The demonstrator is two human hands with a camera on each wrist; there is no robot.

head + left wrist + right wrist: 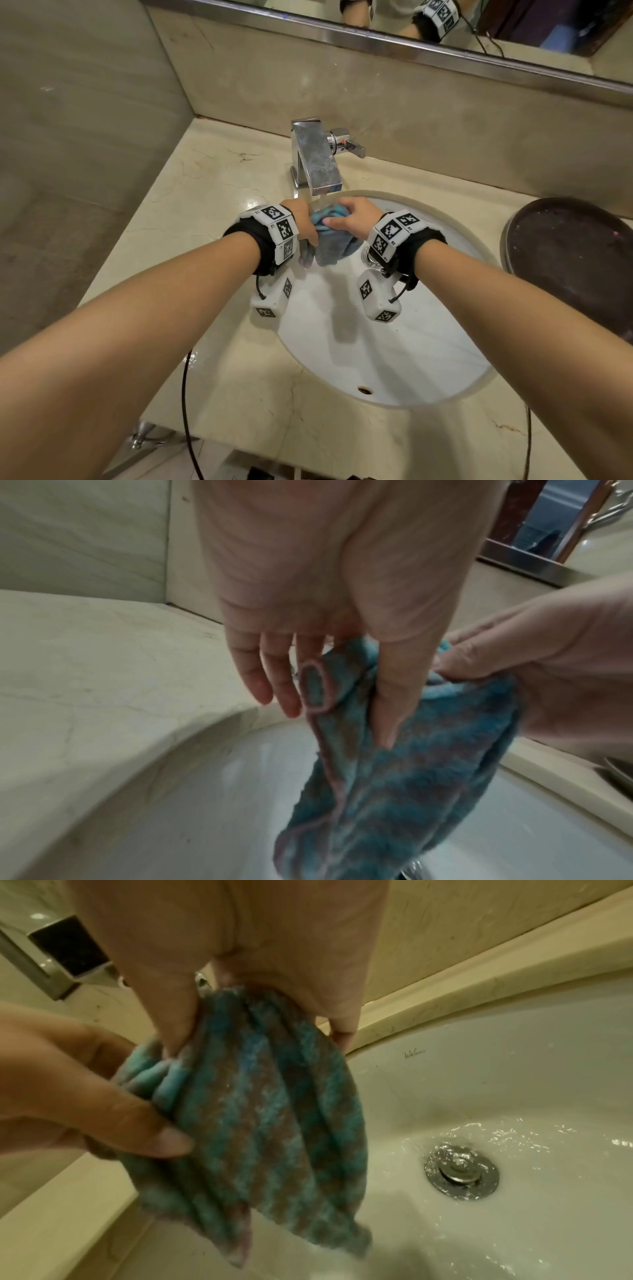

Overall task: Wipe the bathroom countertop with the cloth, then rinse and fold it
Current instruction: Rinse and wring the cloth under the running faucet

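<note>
A blue-and-grey striped cloth (329, 248) hangs bunched over the white sink (394, 346), just below the spout of the chrome faucet (317, 157). My left hand (306, 229) pinches the cloth's left side between thumb and fingers. My right hand (342, 219) grips its top from the right. In the left wrist view the left hand (339, 718) has its thumb pressed on the cloth (394, 791), with a pink-edged loop beside the fingers. From the right wrist, the right hand (257, 1042) clutches the gathered cloth (267, 1123). Water ripples around the drain (460, 1175).
The beige marble countertop (205, 192) surrounds the sink, with a wall on the left and a mirror above the backsplash. A dark round tray (575, 263) sits on the counter to the right. The faucet handle (349, 145) points right. A black cable (185, 394) hangs over the front edge.
</note>
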